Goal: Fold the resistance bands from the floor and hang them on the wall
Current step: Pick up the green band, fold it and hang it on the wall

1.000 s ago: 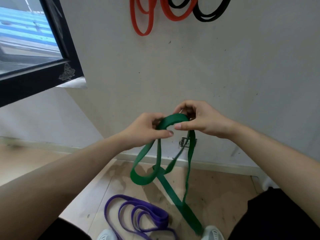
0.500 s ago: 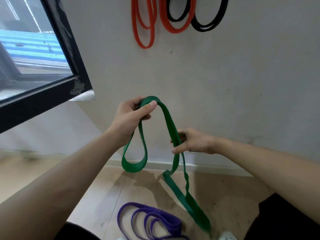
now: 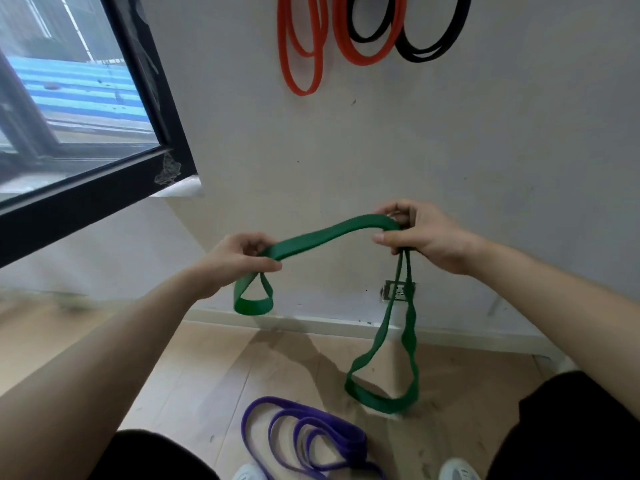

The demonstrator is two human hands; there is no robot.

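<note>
A green resistance band (image 3: 329,235) stretches between both hands in front of the wall. My left hand (image 3: 235,259) pinches one doubled end, and a short loop hangs below it. My right hand (image 3: 424,237) grips the band higher up; from it a long loop dangles down to just above the floor. A purple band (image 3: 311,441) lies coiled on the wooden floor between my feet. Orange bands (image 3: 304,46) and black bands (image 3: 429,36) hang on the wall above.
A black-framed window (image 3: 104,181) juts out at the left. A wall socket (image 3: 398,291) sits low on the wall behind the dangling loop. A white skirting board (image 3: 311,323) runs along the floor. My shoes (image 3: 457,471) show at the bottom edge.
My right hand has risen and moved right, and my left hand has dropped, so the band now spans sideways between them. The long loop has lifted off the floor and the left loop is shorter.
</note>
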